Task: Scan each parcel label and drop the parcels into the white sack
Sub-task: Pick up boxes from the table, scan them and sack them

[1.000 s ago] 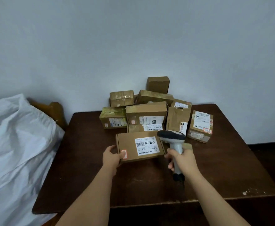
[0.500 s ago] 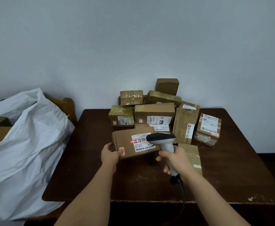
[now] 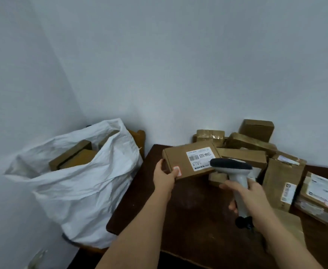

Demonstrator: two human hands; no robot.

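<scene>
In the middle of the frame the left hand [image 3: 164, 176] holds a flat brown cardboard parcel [image 3: 190, 161] by its near left corner; the thumb lies on top, beside a small red-and-white sticker, and the other fingers are under the box. The parcel is raised above the dark brown wooden tabletop [image 3: 188, 206], and its white shipping label [image 3: 200, 159] with a barcode faces up. The grip of this hand is closed on the parcel.

To the right of it, the right hand [image 3: 246, 193] wraps the handle of a white handheld barcode scanner with a dark head [image 3: 232, 167]. The head of the scanner is just beside the right edge of the label. The grip here is closed around the handle.

In the lower left of the frame a large white woven sack [image 3: 81, 183] stands beside the tabletop with its mouth open, and some brown boxes are visible inside it. In the right part of the frame a pile of brown cardboard parcels [image 3: 276, 167] lies on the tabletop against the pale grey wall [image 3: 159, 65], some of them with white labels.
</scene>
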